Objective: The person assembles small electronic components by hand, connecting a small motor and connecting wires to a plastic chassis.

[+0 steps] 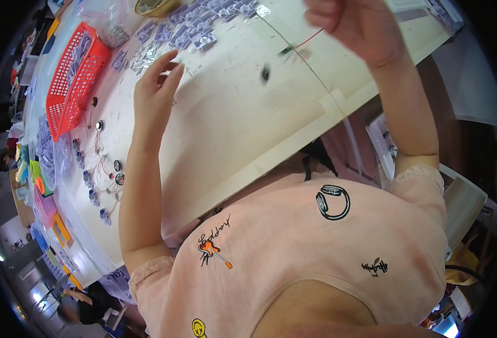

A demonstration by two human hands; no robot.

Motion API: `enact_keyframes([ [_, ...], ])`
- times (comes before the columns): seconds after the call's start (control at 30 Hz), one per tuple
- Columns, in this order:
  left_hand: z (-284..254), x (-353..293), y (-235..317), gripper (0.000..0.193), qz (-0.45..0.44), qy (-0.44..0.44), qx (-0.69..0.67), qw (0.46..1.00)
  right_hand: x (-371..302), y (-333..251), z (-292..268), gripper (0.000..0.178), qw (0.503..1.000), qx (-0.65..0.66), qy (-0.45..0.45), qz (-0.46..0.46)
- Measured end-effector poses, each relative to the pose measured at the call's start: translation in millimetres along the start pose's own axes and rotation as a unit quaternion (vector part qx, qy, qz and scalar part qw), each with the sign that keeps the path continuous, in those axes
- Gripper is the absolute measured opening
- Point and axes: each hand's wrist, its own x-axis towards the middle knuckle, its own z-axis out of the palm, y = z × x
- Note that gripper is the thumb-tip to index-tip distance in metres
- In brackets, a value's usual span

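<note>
My left hand [155, 93] is over the table with its fingers curved and apart, holding nothing that I can see. Its fingertips are near a small heap of silver strips [143, 59] and rows of purple-and-white plastic parts [195, 31]. At the upper edge my right hand [352, 28] is closed, partly cut off by the picture's rim. A thin red wire [310, 39] runs from its fingers toward a small dark blurred end. On the tabletop left of that wire is a small black blurred piece [265, 74], its kind unclear.
A red perforated basket [79, 84] with purple parts stands at the far left. Small round speakers [100, 125] with thin wires lie left of my left forearm. A clear bag [115, 25] and a gold-coloured bowl [155, 7] are at the back. The table's front edge [248, 183] runs diagonally.
</note>
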Motion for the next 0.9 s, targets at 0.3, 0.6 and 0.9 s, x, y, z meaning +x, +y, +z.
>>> enact_keyframes([
  [0.3,32,40,-9,0.022,0.261,0.047,0.37,0.89,2,7,-20,0.021,0.894,-0.437,0.096,0.031],
  [0.6,-8,-12,-20,0.021,0.338,-0.064,0.315,0.885,5,36,-18,0.023,0.892,-0.432,0.018,0.133],
  [0.9,9,-39,-16,0.044,0.246,-0.038,0.274,0.929,5,81,13,0.021,0.842,-0.53,-0.055,0.081],
])
